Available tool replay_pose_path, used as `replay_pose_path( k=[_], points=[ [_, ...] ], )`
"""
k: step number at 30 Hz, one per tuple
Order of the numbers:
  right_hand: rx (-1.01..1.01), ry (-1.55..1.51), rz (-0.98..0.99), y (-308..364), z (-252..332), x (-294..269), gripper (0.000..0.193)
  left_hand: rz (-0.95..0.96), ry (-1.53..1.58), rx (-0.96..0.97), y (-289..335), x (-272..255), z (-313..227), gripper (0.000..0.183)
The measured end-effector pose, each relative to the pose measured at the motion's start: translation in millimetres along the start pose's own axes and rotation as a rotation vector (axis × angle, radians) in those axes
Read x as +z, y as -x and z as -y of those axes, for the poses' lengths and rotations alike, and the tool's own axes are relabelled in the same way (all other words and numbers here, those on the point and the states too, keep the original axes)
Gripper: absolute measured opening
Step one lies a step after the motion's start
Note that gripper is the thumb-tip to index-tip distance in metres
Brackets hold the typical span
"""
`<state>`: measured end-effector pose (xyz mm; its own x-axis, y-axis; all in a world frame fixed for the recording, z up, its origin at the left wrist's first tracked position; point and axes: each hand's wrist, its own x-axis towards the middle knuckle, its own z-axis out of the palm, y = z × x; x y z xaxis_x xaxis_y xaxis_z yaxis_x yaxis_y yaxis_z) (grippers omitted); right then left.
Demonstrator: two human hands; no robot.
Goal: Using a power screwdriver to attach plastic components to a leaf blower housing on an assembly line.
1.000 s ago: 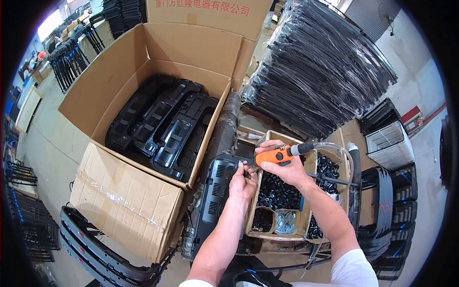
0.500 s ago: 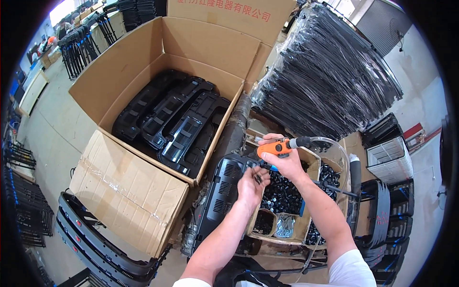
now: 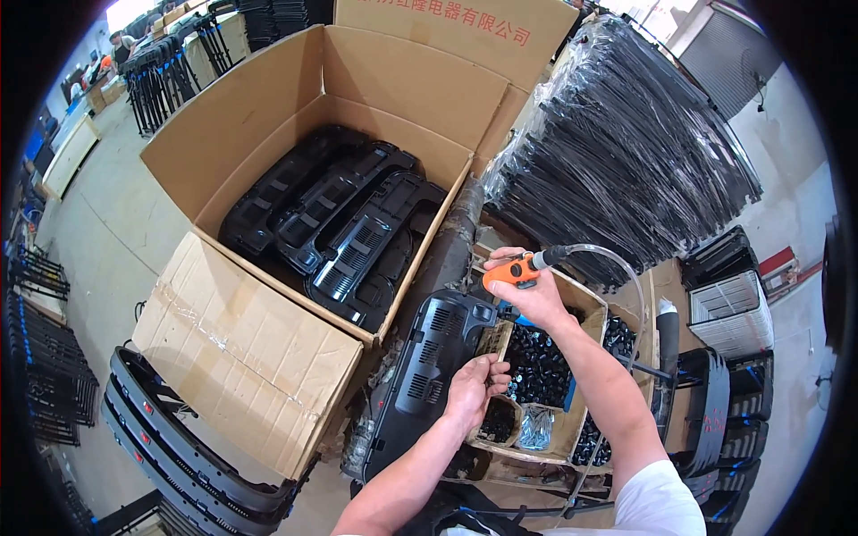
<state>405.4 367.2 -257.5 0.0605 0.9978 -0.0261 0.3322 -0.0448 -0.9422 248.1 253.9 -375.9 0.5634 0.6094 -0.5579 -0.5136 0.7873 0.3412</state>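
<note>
Right hand [image 3: 532, 302] wrapped around an orange driver [image 3: 508, 272], left hand [image 3: 472, 389] curled, its pinch impossible to tell, at a divided tray [image 3: 563, 435] of black bits [image 3: 541, 364] and silver screws [image 3: 536, 429], while one black panel [image 3: 420, 362] lay alongside and more panels [image 3: 353, 247] sat in the carton [image 3: 241, 112]!

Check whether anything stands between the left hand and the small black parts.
Nothing visible does. The left hand has its fingers at the near edge of the small black parts, which lie uncovered there. The orange tool in the right hand is farther forward, not between them. Contact cannot be told.
</note>
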Motion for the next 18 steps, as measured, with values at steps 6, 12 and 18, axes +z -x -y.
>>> replay_pose_path(
  k=[6,12,18],
  points=[
    [0.007,-0.003,-0.008,0,-6,0,0.051,0.004,-0.01,-0.009,-1,-12,2,0.031],
    [-0.038,0.074,0.023,-2,-7,4,0.04,0.056,-0.004,-0.007,-6,-5,5,0.031],
    [-0.041,0.115,0.05,-8,-8,9,0.033,0.024,-0.089,0.097,-17,-16,7,0.028]
  ],
)
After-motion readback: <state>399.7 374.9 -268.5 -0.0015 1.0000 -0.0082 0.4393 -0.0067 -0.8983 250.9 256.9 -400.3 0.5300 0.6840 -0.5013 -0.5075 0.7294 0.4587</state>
